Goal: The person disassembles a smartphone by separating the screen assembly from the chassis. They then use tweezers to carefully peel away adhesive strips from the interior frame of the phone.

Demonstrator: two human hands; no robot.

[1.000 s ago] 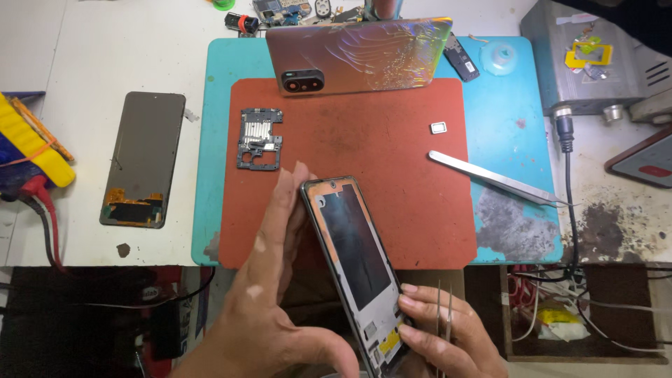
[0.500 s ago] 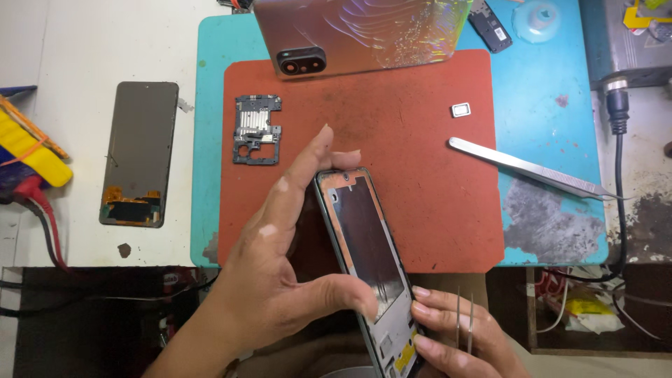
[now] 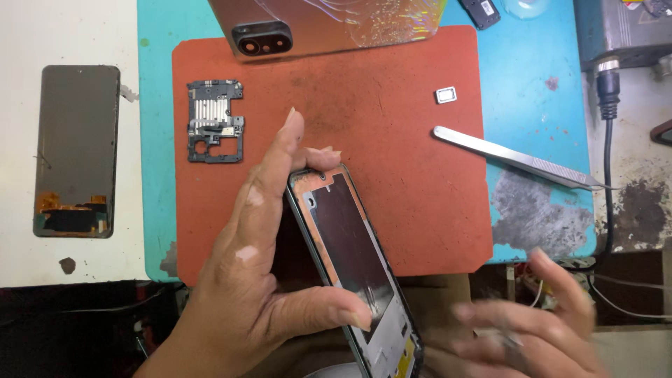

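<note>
Your left hand [image 3: 259, 280] grips the phone frame [image 3: 353, 259] at lower centre; your right hand [image 3: 532, 329] blurs, fingers spread, above the red mat [image 3: 392, 119].

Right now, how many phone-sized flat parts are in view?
3: the dark display panel on the white table left, the iridescent back cover at the mat's top, the phone frame in the left hand.

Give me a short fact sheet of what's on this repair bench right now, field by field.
Left hand: grips the phone frame, tilted, over the mat's near edge
Right hand: blurred, beside the frame, off it
Work surface: red mat on a teal mat
On red mat: small circuit board, tweezers, back cover
Left of mats: loose screen panel
</note>
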